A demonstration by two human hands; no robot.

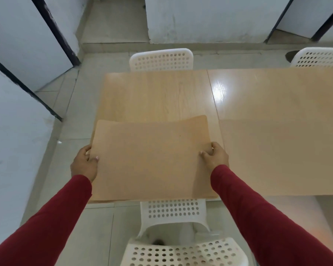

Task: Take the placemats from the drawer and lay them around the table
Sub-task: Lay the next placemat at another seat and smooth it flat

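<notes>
Between the two hands, a tan placemat (152, 160) hangs over the surface's (258, 104) near edge; left hand (84, 163) and right hand (215, 156) pinch its side edges, perhaps gripping several stacked mats.

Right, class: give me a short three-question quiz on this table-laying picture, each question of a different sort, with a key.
1. True or false: both hands grip the placemats.
2. How many white perforated chairs show? A) one B) two C) three D) four
3. Fill in: the sleeves are dark ____.

Key:
1. True: the left hand and the right hand each hold a side edge, above the wooden table.
2. C: one near, one opposite, one far right.
3. Red.
</notes>
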